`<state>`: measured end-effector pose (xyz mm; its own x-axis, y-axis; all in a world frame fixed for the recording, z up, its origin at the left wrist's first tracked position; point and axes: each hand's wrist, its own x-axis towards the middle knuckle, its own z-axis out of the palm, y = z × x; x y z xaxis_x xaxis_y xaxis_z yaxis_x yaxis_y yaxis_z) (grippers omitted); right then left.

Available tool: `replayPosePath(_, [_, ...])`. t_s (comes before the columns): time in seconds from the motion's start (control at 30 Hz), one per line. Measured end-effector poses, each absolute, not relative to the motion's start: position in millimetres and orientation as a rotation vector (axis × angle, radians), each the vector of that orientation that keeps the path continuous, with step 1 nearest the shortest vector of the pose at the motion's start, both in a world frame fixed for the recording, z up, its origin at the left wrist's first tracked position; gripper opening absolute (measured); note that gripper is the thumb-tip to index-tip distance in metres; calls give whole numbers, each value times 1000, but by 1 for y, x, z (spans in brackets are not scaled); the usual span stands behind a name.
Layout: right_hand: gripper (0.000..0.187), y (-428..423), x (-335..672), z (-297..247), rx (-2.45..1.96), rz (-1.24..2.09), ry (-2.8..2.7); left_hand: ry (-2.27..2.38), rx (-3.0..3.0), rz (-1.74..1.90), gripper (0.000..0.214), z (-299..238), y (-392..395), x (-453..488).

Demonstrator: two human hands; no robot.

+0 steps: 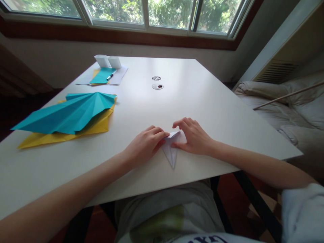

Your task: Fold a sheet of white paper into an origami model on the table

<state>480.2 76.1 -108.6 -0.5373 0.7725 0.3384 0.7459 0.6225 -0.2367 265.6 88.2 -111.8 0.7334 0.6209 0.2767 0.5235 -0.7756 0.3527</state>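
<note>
A small piece of folded white paper (172,152) lies near the table's front edge, its narrow tip pointing toward me. My left hand (146,141) pinches its upper left corner between thumb and fingers. On the other side, my right hand (194,136) has its thumb against the paper's face. The fingers of that hand arch above the right corner, apart from the thumb and with nothing gripped between them. Creases run down the paper to the tip, and a folded flap shows along its top edge. The left fingers hide part of the left corner.
On the white table (215,111), a creased teal paper (73,113) rests over a yellow one (53,138) at left. Farther back are flat sheets (120,76), a marker (110,76) and white folded pieces (102,61). Two round stickers or inserts (157,86) sit mid-table.
</note>
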Motion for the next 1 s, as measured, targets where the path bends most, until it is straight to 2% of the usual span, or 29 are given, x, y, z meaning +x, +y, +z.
replayPosePath(0.63, [61,59,477,-104,-1085,277,-2588,932,2725,449,22,-106,83,266])
replayPosePath(0.93, [83,56,478,-103,-988,313,-2589,978,2743,432,22,-106,82,267])
replayPosePath(1.0, [77,64,482,-104,-999,294,-2554,978,2766,443,22,-107,82,267])
